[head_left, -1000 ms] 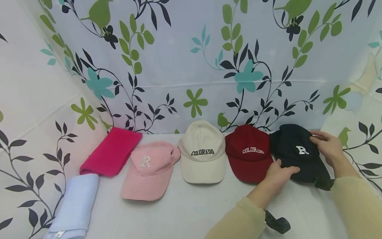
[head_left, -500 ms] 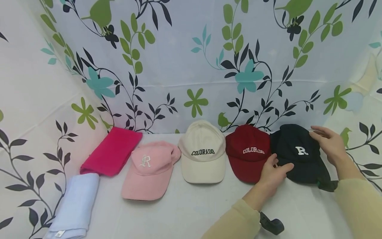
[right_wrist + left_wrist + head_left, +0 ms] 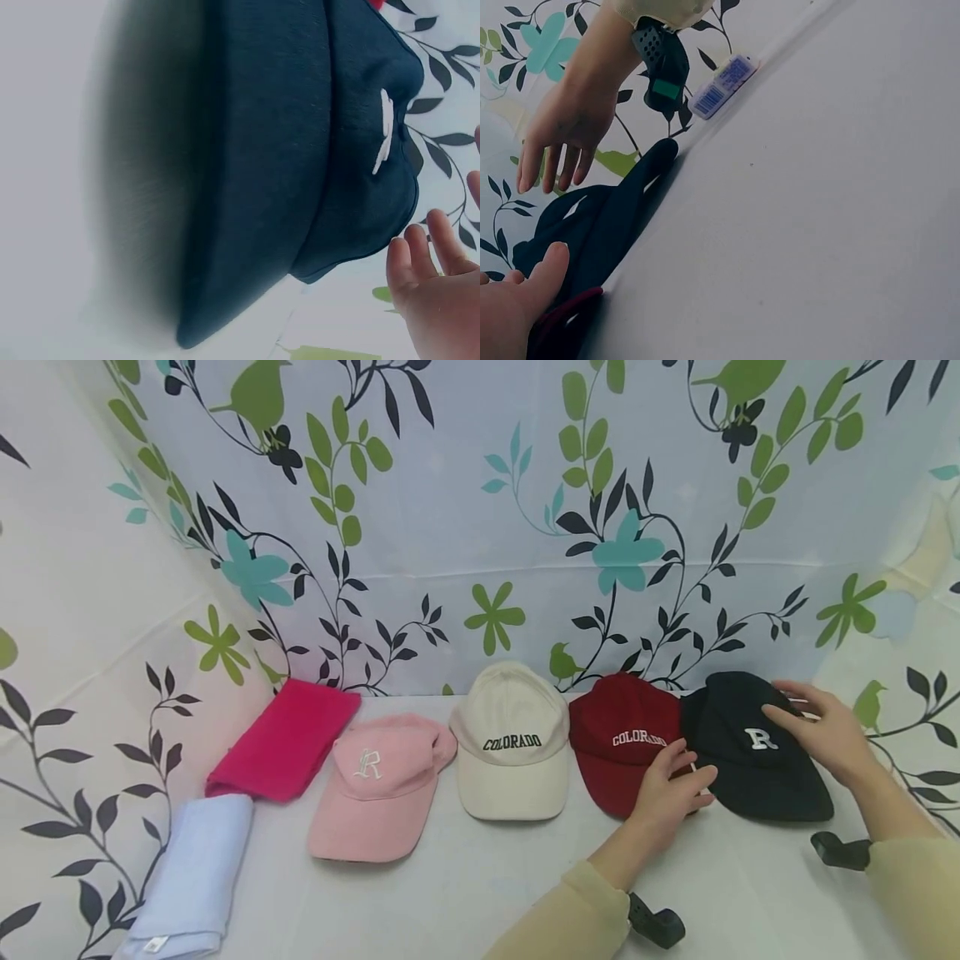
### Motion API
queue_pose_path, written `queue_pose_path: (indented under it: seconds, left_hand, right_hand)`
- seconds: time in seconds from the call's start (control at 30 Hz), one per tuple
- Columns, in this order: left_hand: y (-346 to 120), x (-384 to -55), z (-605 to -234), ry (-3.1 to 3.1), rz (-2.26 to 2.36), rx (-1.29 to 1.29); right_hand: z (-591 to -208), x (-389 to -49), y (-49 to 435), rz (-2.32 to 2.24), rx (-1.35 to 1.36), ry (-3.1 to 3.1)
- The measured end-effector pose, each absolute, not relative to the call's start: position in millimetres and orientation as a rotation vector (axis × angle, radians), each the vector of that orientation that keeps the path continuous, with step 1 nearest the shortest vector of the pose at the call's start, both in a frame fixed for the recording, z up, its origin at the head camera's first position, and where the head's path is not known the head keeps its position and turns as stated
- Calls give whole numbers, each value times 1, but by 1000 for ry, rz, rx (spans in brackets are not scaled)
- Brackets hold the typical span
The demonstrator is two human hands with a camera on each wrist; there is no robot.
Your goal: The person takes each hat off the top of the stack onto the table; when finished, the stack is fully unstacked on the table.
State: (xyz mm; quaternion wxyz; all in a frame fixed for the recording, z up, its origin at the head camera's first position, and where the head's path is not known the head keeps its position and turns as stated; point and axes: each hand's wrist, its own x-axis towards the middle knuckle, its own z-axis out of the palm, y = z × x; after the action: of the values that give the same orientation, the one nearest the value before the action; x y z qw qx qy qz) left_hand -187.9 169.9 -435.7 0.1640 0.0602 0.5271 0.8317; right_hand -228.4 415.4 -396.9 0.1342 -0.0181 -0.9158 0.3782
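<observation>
At the right end of a row of caps lies a navy baseball cap [image 3: 787,781] with a white R. My right hand [image 3: 825,731] hovers at its crown's right side, fingers extended. The left wrist view shows that right hand [image 3: 574,120] with straight fingers hanging over the navy cap [image 3: 600,232]. From the right wrist, fingers [image 3: 442,244] appear beside the crown. My left hand [image 3: 667,793], fingers relaxed and apart, overlaps the brim of the dark red COLORADO cap [image 3: 618,727] near the navy cap. Neither hand holds anything.
Further left sit a cream COLORADO cap [image 3: 512,785] and a pink cap [image 3: 375,827]. Beyond them are a folded magenta cloth [image 3: 281,743] and a folded light blue cloth [image 3: 191,877]. A small white and purple packet [image 3: 724,86] lies by the patterned backdrop [image 3: 420,527].
My left hand has drawn leftward off the navy cap toward the red one. My right hand has lifted slightly and shifted over the crown's side. The caps stay in place.
</observation>
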Motion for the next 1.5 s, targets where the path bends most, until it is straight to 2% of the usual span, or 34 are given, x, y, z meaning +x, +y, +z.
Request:
queue_pose_path:
  seconds: [0.23, 1.0, 1.5]
  left_hand:
    - [151, -189, -437, 1496, 2354, 227]
    - [72, -191, -430, 1452, 2326, 545]
    - [16, -191, -424, 1576, 2371, 558]
  right_hand:
    - [-402, -222, 413, 959, 123, -2656]
    - [-434, -193, 400, 658, 229, -2804]
    - [-442, -195, 394, 594, 232, -2839]
